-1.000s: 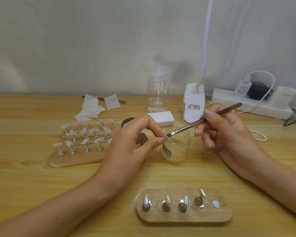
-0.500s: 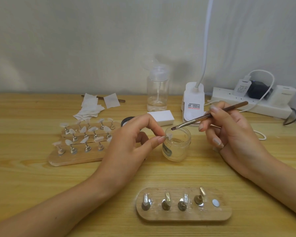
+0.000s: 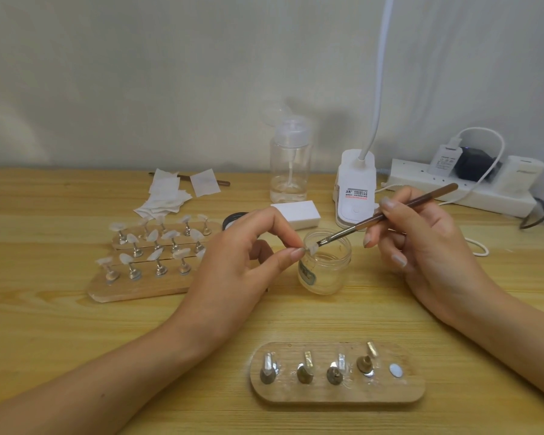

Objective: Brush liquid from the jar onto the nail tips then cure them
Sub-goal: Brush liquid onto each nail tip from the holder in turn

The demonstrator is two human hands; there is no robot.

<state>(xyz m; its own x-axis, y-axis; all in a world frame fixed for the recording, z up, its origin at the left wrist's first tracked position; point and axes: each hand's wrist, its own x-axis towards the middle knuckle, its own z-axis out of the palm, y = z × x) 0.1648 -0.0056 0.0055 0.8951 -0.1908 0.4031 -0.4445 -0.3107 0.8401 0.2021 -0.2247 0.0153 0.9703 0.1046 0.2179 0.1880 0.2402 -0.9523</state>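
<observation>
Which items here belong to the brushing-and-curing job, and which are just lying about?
In the job: left hand pinching nail tip; right hand holding brush; open jar; far tip rack; near rack; gooseneck lamp, probably for curing.
Lying about: wipes; pump bottle; white block; power strip.

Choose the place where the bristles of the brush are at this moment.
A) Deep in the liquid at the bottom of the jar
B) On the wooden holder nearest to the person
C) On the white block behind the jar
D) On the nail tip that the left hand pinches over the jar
D: the right hand holds the brush with its bristles on the nail tip, which the left hand pinches above the mouth of the jar.
</observation>
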